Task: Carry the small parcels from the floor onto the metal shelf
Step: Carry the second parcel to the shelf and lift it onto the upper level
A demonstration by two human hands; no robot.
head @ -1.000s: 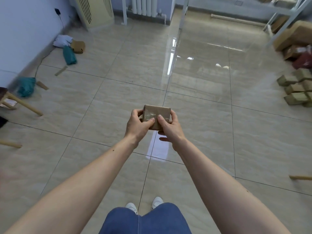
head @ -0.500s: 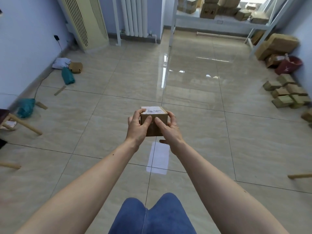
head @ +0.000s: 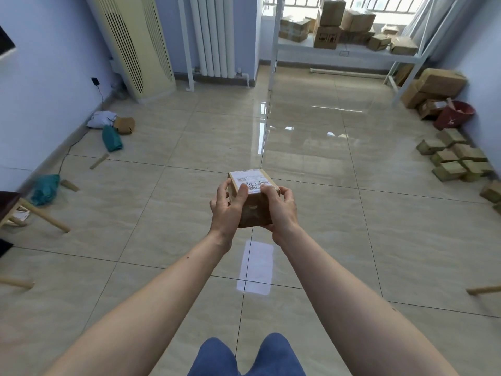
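Parcel point(head: 253, 200) sits clamped between left hand point(head: 226, 210) and right hand point(head: 280, 210), fingers point(head: 242, 191) over its top edge; bare floor point(head: 298, 147) stretches beyond them to the metal shelf point(head: 344, 54).

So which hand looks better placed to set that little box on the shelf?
Neither clearly: the left hand and right hand both grip the small parcel evenly, and the metal shelf lies straight ahead, slightly right, so perhaps the right.
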